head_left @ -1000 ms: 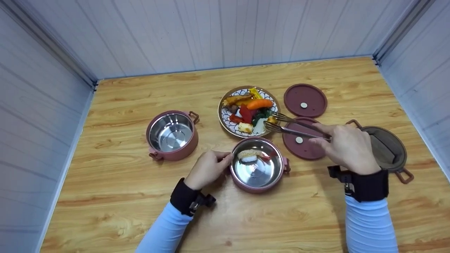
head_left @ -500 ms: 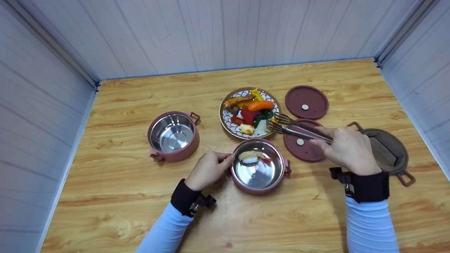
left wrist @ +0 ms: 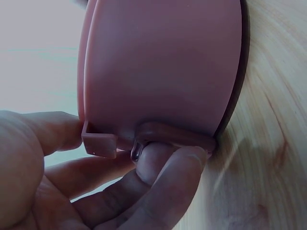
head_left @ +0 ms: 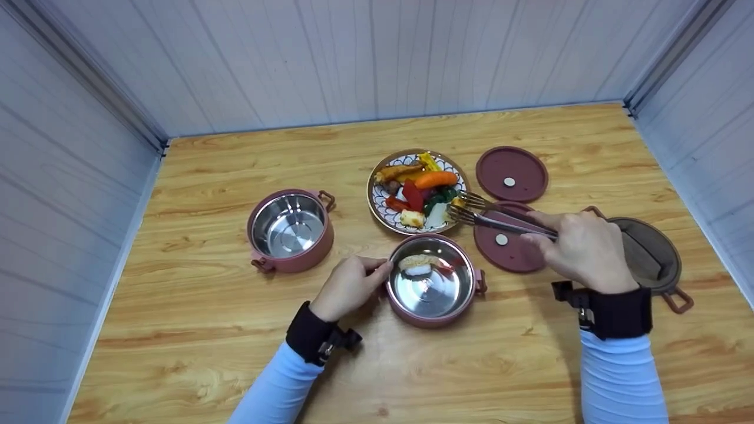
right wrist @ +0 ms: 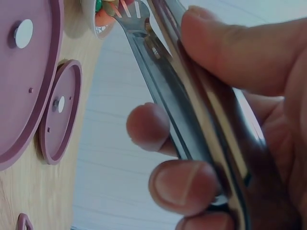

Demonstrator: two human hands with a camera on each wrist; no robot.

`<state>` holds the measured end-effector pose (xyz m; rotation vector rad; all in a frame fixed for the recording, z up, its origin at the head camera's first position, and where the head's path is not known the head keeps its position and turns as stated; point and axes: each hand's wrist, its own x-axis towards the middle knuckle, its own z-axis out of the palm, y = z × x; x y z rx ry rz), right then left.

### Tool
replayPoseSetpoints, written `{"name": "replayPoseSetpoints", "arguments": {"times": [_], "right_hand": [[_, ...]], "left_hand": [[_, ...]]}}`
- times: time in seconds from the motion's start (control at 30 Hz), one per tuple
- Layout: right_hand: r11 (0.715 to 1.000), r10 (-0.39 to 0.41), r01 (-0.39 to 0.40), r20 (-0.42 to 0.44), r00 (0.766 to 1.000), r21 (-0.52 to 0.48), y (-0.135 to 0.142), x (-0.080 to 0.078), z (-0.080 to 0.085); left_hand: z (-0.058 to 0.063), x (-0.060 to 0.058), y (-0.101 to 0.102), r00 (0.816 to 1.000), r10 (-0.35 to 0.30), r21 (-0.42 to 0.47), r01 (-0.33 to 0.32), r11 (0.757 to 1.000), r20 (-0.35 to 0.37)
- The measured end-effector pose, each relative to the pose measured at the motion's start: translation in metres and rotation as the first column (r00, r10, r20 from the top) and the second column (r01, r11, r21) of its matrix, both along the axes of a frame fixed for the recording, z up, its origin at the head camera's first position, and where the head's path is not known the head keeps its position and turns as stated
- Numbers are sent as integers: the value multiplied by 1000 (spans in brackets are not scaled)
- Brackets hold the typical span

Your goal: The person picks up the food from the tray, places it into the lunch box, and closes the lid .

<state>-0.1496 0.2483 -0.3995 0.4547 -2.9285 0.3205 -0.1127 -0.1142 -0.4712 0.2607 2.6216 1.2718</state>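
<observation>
my left hand (head_left: 347, 287): fingers curled and gripping the near pot (head_left: 430, 322) at its brown handle (left wrist: 177, 134), one fingertip up by the rim.
near pot: upright on the wood table (head_left: 194, 335) in front of me; a tan-and-white food piece (head_left: 418, 265) lies inside, toward the far wall.
my right hand (head_left: 586, 247): fingers and thumb closed round the metal tongs (head_left: 511, 226).
tongs: forked tips at the plate's near right edge, either side of a small yellow piece (head_left: 458, 202); i cannot tell whether they pinch it.
plate (head_left: 382, 207): just beyond the near pot, with an orange carrot (head_left: 436, 179), a red piece (head_left: 414, 195) and other food on it.
other pot (head_left: 303, 263): upright, left of the plate, its steel inside showing.
lids: far lid (head_left: 509, 168) right of the plate; near lid (head_left: 503, 256) partly under the tongs' line.
grey-brown container (head_left: 648, 250): two-handled, partly hidden behind my right hand.
</observation>
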Motion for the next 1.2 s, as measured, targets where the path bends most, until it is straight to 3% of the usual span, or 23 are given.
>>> {"name": "replayPoseSetpoints", "arguments": {"times": [0.2, 0.4, 0.5, 0.7, 0.97, 1.2], "right_hand": [[995, 32, -37, -60, 998, -90, 8, 4, 3], [965, 171, -186, -92, 981, -186, 11, 14, 12], [936, 272, -283, -80, 959, -208, 8, 19, 13], [873, 453, -459, -73, 888, -167, -6, 19, 9], [882, 466, -443, 162, 870, -162, -24, 13, -1], [889, 458, -439, 210, 864, -129, -35, 9, -7]], "left_hand": [[-1, 0, -1, 1000, -4, 10, 4, 1000, 14], [-1, 0, -3, 1000, -26, 7, 26, 1000, -17], [-2, 1, -3, 999, -40, -3, 39, 999, -19], [0, 0, -2, 999, -25, -23, 25, 999, -21], [-1, 0, -1, 1000, -14, -39, 13, 999, -26], [0, 1, -2, 999, -14, -40, 12, 999, -35]]}}
